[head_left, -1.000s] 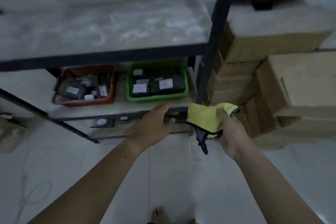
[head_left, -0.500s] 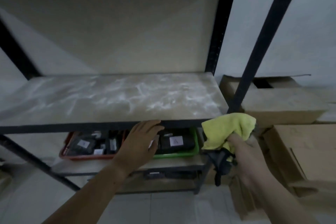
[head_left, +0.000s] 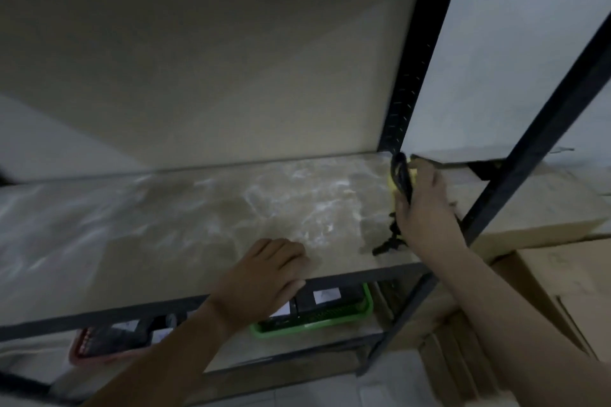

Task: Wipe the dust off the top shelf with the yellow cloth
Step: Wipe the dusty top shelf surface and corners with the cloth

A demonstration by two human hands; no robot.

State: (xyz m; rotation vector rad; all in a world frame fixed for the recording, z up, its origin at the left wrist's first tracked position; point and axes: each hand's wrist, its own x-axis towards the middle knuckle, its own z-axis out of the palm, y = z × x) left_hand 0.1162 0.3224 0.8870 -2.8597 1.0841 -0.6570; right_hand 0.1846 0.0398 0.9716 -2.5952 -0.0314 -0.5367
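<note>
Left hand lies flat, palm down, fingers spread a little, over the front edge of the dusty shelf; holding nothing. Below that edge, on the lower level: green basket with dark labelled items, red basket to its left. Cardboard boxes stacked right of the rack. Farther in, right hand closed around the yellow cloth, pressed at the shelf's right rear corner, beside the black rear post. Only a sliver of yellow shows past the fingers; a dark strap or trim hangs from the grip. Shelf surface streaked with pale dust. Image dim, blurred.
</note>
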